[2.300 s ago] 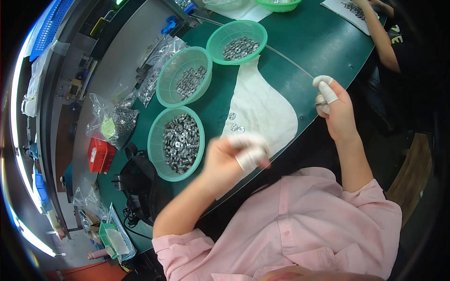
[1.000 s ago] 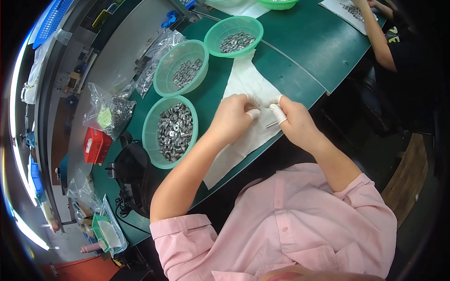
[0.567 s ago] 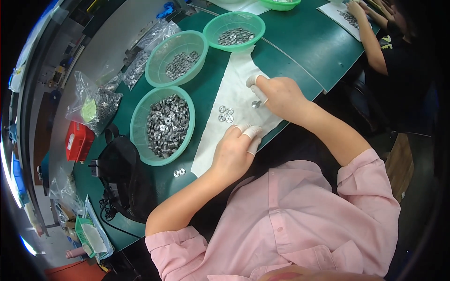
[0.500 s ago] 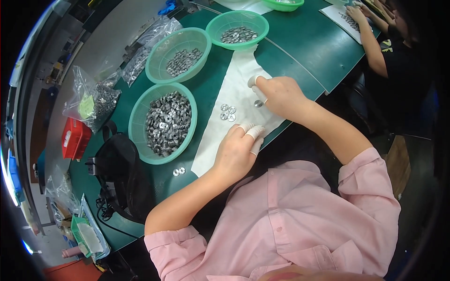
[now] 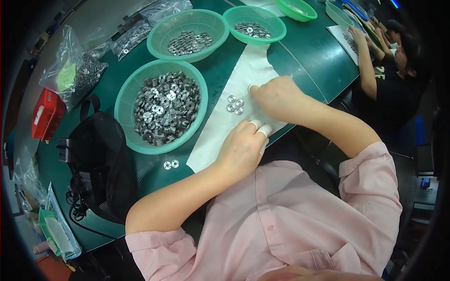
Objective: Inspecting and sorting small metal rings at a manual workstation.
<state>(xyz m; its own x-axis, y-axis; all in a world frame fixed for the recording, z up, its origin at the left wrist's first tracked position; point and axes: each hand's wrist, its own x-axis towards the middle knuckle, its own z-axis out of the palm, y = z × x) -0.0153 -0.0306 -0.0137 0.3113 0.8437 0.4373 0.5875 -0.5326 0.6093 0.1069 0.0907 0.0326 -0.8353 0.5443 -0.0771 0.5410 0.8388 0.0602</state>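
Observation:
A white cloth lies on the green table under both hands. Several flat metal discs with center holes sit grouped on it. White finger covers show on both hands. Beyond the near edge of the cloth, my left hand rests with its fingers bent and close together; whatever they hold is hidden. My right hand is palm down over the cloth, just right of the discs. Its fingers are curled under, so their grip is hidden too.
A green basket heaped with discs stands left of the cloth; two more baskets sit behind it. Two loose discs lie nearby. A black bag, red bin and plastic bags line the left. Another person works at far right.
The whole view has shifted. My right hand has turned further palm down, and a disc that lay beside it is out of sight. My left hand stays near the cloth's edge.

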